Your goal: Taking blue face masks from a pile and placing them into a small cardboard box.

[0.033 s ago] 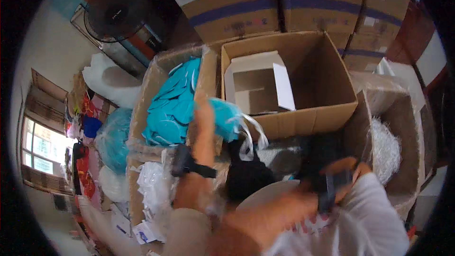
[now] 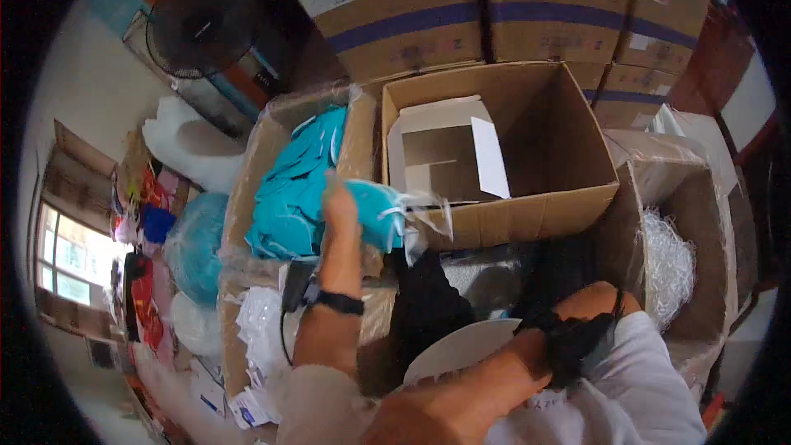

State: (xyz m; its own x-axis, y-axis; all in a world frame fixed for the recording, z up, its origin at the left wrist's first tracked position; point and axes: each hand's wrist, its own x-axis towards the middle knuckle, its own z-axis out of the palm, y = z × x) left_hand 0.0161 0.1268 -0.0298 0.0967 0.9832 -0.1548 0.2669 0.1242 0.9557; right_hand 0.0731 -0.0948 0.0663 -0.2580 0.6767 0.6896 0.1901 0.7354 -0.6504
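Observation:
My left hand [image 2: 339,208] is closed on a small bunch of teal face masks [image 2: 375,208], whose white ear loops [image 2: 424,213] trail to the right. It is beside the right wall of a plastic-lined carton [image 2: 362,128] heaped with more teal masks [image 2: 297,173]. How many masks are in the grip cannot be told. My right forearm [image 2: 486,383] crosses low in the picture, with a black strap and device [image 2: 573,346] on it. The fingers of my right hand do not show clearly.
A large open carton [image 2: 540,218] holding a white inner box [image 2: 490,156] stands ahead. To the right, another carton [image 2: 713,280] contains white stringy material [image 2: 666,268]. White packaging [image 2: 264,330] sits at left. Sealed cartons [image 2: 404,8] and a fan [image 2: 202,21] are behind.
My left hand and the bunch of masks have shifted slightly left, and the ear loops have swung. My right forearm is less blurred and a little lower.

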